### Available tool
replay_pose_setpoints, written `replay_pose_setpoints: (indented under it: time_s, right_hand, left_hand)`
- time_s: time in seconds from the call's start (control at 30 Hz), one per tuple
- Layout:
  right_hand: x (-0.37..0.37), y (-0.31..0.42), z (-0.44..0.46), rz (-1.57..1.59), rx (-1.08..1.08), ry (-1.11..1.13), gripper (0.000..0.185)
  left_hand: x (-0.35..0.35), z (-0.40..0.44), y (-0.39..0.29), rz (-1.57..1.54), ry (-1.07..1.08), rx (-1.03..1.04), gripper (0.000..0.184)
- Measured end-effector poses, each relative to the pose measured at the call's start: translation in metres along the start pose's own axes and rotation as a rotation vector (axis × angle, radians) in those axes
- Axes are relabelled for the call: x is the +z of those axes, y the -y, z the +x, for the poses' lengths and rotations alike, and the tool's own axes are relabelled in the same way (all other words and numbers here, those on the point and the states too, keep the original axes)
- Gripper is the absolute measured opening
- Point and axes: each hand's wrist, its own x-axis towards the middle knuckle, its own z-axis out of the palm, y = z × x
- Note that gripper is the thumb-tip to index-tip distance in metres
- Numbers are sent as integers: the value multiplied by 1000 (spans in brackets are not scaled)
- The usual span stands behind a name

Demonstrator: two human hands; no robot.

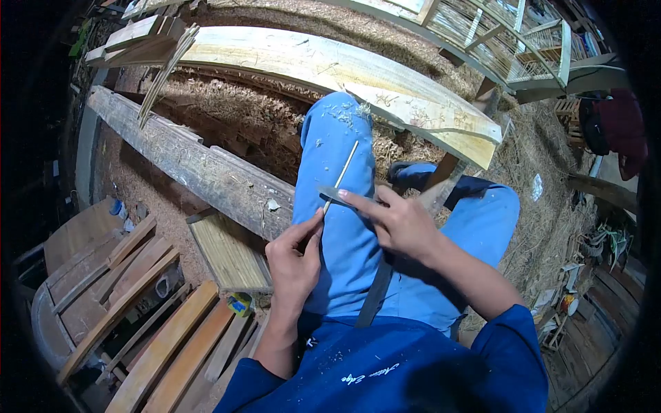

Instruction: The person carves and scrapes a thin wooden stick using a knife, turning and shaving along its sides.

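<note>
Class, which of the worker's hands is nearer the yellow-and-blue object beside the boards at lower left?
Left. The left hand appears just above and right of the yellow-and-blue object, pinching the thin stick; the right hand is farther right, at the dark blade.

Script lettering on a blue shirt [413, 354]
The white text [370, 375] ends in "Edge"; its first word is too blurred to read.

A pale plank [275, 52] lies near a weathered beam [200, 166].
</note>
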Motion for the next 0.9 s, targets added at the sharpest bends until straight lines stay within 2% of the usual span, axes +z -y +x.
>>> replay_pose_setpoints:
  time_s: [0.07, 0.13, 0.17, 0.27, 0.33, 0.43, 0.5, 0.53, 0.6, 0.63, 0.67, 0.73, 0.77, 0.8, 0.83, 0.9]
  right_hand:
    - [3, -17, 6, 21, 13, -57, 74]
    - [4, -28, 13, -1, 120, -221, 74]
    - [9, -22, 9, 40, 118, -146, 73]
    - [5, -18, 5, -2, 49, -102, 68]
    - [-6, -51, 19, -51, 260, -220, 59]
    - [-16, -58, 23, 52, 329, -262, 53]
    - [-14, -50, 22, 233, 215, -413, 44]
    - [-13, -50, 20, 229, 212, -414, 44]
    - [-2, -48, 13, 284, 249, -472, 41]
    - [0, -47, 12, 398, 347, -440, 36]
    - [2, -43, 10, 402, 346, -434, 36]
    - [-2, -30, 11, 786, 559, -356, 33]
    - [8, -35, 11, 732, 495, -413, 34]
    - [10, -33, 16, 674, 432, -471, 36]
    - [9, -24, 16, 742, 505, -458, 39]
    - [2, -17, 20, 676, 561, -399, 47]
  left_hand:
    - [0, 4, -2, -10, 1, 23, 28]
    - [2, 3, -2, 34, -5, 31, 28]
    - [3, 4, -2, 31, -9, 28, 28]
    - [-2, 1, -4, 19, 17, 10, 29]
    - [0, 3, -5, 51, 24, 13, 30]
    - [1, 3, -7, 44, 10, 6, 34]
    - [-7, 0, -16, 133, 64, -6, 37]
    - [-11, 1, -21, 219, 113, -11, 40]
    - [-17, 2, -24, 230, 141, 46, 42]
    - [-18, 1, -25, 244, 171, 103, 44]
    - [-17, 2, -23, 246, 169, 98, 44]
    - [-12, 7, -21, 204, 74, 269, 37]
    - [-11, 7, -23, 205, 80, 271, 37]
    - [-9, 7, -27, 179, 63, 161, 31]
    - [-8, 7, -30, 154, 46, 50, 25]
    - [-6, 8, -28, 167, 35, 65, 21]
